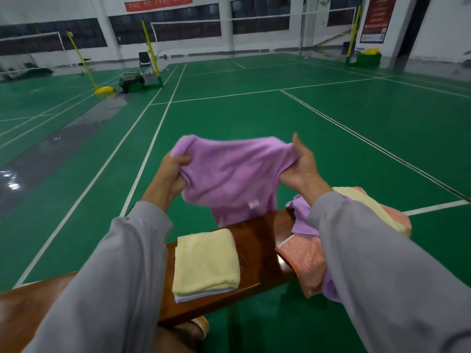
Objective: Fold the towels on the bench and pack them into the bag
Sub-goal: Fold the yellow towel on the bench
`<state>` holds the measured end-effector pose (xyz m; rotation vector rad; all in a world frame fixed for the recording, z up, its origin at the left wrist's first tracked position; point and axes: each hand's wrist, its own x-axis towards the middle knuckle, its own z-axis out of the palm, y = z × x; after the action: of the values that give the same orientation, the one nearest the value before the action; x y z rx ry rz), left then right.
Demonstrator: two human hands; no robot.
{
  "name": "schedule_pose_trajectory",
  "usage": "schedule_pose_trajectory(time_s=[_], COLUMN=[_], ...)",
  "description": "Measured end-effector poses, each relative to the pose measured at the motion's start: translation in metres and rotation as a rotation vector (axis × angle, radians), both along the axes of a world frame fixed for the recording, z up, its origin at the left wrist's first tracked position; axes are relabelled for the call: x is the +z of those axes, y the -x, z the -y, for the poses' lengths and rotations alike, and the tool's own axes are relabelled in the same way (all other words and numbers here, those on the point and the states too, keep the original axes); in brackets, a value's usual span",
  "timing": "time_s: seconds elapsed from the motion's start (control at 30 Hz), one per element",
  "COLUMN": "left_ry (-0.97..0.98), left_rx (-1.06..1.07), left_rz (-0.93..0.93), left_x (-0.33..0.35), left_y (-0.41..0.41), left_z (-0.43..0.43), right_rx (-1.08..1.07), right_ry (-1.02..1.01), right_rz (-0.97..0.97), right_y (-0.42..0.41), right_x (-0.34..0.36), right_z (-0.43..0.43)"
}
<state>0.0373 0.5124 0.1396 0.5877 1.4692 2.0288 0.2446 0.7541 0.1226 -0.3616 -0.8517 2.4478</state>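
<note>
Grey sleeves point(114, 276); left hand point(169, 174), right hand point(302, 169) grip purple towel point(234, 174).

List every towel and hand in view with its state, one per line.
Lilac towel: unfolded, held up between both hands.
Left hand: grips its left edge.
Right hand: grips its right edge.
Yellow towel: folded, lying on the bench.
Towel heap: unfolded, at the bench's right end.

Arms outstretched, left hand point(173, 173) and right hand point(302, 169) clenched on purple towel point(230, 174)
</note>
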Motion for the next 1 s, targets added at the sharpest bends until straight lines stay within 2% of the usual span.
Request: schedule_pose_trajectory(time_s=[0.07,0.13,0.23,0.3,0.4,0.43,0.47,0.57,0.63,0.73,0.8,0.87,1.0], left_ry=[-0.100,-0.053,0.107,0.173,0.112,0.102,0.118,0.117,0.009,-0.114,-0.066,-0.004,-0.079], left_rx=[-0.089,-0.190,-0.271,-0.193,0.085,0.125,0.151,0.249,0.274,0.216,0.142,0.099,0.119], left_rz=[0.051,0.159,0.317,0.291,0.146,0.104,0.090,0.141,0.145,0.186,0.199,0.163,0.169], left_x=[0.013,0.005,-0.021,-0.026,-0.022,-0.022,-0.025,-0.026,-0.015,0.004,0.006,0.006,0.017], left_y=[-0.008,-0.015,-0.017,-0.015,-0.003,0.000,0.001,-0.004,-0.004,-0.003,-0.005,-0.004,0.008], left_z=[0.002,0.002,-0.007,-0.018,-0.031,-0.033,-0.034,-0.029,-0.028,-0.020,-0.012,-0.008,-0.005], right_rx=[-0.016,-0.013,0.140,0.095,-0.054,-0.068,-0.062,-0.018,-0.074,-0.227,-0.249,-0.168,-0.236], right_ry=[0.022,-0.071,-0.358,-0.343,-0.177,-0.135,-0.119,-0.176,-0.179,-0.102,-0.192,-0.267,-0.157], right_rz=[-0.020,0.177,0.494,0.455,0.183,0.148,0.164,0.427,0.475,0.361,0.434,0.464,0.331], right_y=[0.006,0.013,0.017,0.015,0.010,0.010,0.009,0.008,0.004,0.007,0.011,0.011,0.015], right_x=[0.008,-0.005,-0.021,-0.007,0.023,0.023,0.020,0.010,0.020,0.034,0.027,0.022,0.045], right_z=[-0.012,-0.016,-0.006,-0.005,-0.011,-0.013,-0.012,-0.004,-0.007,-0.015,-0.011,-0.004,-0.012])
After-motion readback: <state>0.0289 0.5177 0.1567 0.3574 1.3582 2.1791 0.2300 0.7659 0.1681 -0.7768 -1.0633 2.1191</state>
